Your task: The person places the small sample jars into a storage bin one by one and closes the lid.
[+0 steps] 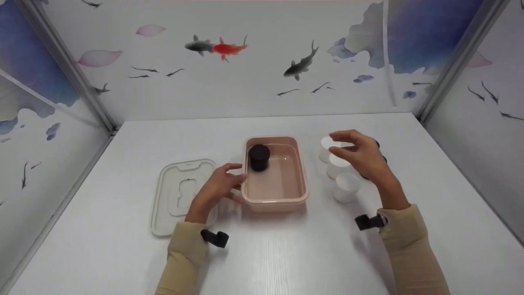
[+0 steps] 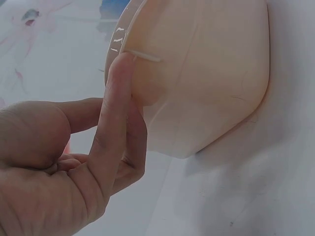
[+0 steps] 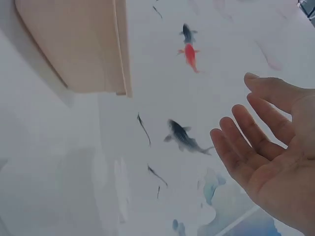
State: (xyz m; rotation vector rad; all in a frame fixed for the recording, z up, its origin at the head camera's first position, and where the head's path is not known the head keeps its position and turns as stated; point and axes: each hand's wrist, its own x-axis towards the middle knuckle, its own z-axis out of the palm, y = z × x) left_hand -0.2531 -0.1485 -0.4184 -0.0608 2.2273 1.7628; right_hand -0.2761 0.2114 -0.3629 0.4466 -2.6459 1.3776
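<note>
A pale pink rectangular box (image 1: 282, 176) stands on the table, with one black cylindrical jar (image 1: 259, 157) inside at its far left. My left hand (image 1: 221, 181) is at the box's left side. In the left wrist view, a fingertip (image 2: 120, 64) touches the wall just under the rim, with other fingers bent behind it. My right hand (image 1: 362, 155) hovers over several small white cylindrical containers, thumb and fingers apart and nothing between them. The nearest container (image 1: 346, 187) looks translucent; another white one (image 1: 338, 166) lies partly under the hand. The right wrist view shows the palm and bent fingers (image 3: 246, 142) bare.
A whitish rectangular lid (image 1: 166, 200) lies flat left of the box, partly beneath my left forearm. Dark round objects (image 1: 384, 159) show partly behind my right hand. Panels painted with fish (image 1: 303, 65) wall the white table (image 1: 282, 254) at the back and sides.
</note>
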